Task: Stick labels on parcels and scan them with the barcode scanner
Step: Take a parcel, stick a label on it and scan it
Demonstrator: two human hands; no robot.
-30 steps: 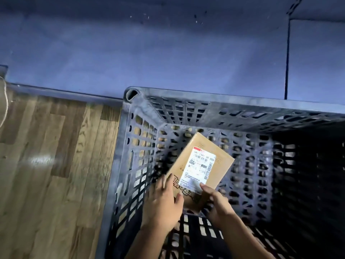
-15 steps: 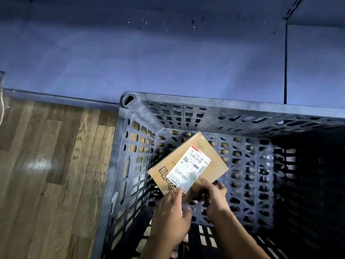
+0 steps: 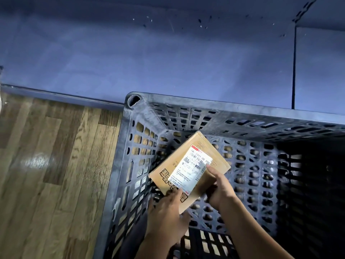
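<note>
A small brown cardboard parcel with black print is held tilted inside a dark perforated plastic crate. A white shipping label with a barcode lies on its top face. My left hand grips the parcel's near lower edge, thumb close to the label's bottom corner. My right hand holds the parcel's right side, with a fingertip touching the label's right edge. No barcode scanner is in view.
The crate stands on a wood-pattern floor against a blue-grey wall. The crate's right half is in deep shadow. A vertical seam runs down the wall at the right.
The parcel has been turned and lifted a little within the crate. My right hand has slid up its right side to the label's edge, and my left hand now grips the lower edge.
</note>
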